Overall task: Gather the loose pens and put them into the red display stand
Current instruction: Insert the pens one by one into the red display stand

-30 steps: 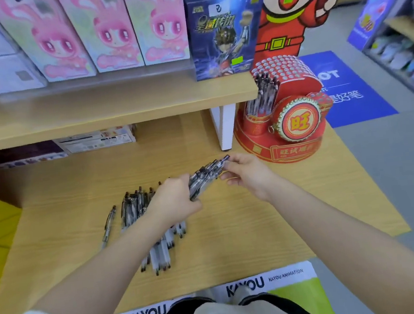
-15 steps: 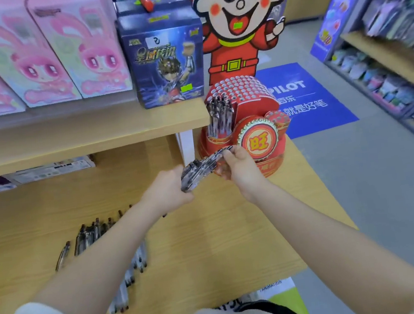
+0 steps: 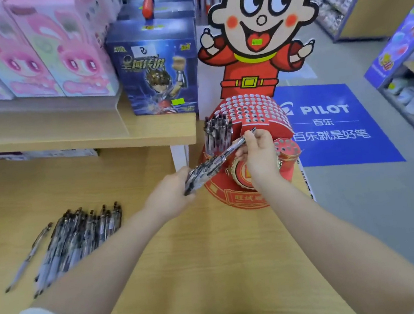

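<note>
Now my left hand (image 3: 169, 194) grips the pen bundle (image 3: 207, 168); my right hand (image 3: 258, 154) pinches one pen (image 3: 238, 144), next needing a free hole in the red display stand (image 3: 255, 115).

Red display stand (image 3: 253, 123), right of centre, is showing a red body dotted with rows of white circles and a gold-rimmed red medallion on its front. Cartoon figure (image 3: 261, 34) above it is wearing a red suit with a yellow belt, yellow collar and yellow-green cap, with orange-red cheeks. Pens (image 3: 80, 235) at lower left are appearing black and clear. Bundle of pens (image 3: 207, 168) at centre is showing the same black-and-clear pattern. Counter (image 3: 212, 259) is showing pale wood grain. Boxes (image 3: 35, 60) at upper left are showing pink rabbit figures. Box (image 3: 154, 69) at upper centre is appearing dark blue. Floor mat (image 3: 339, 126) at right is showing white lettering on blue.
</note>
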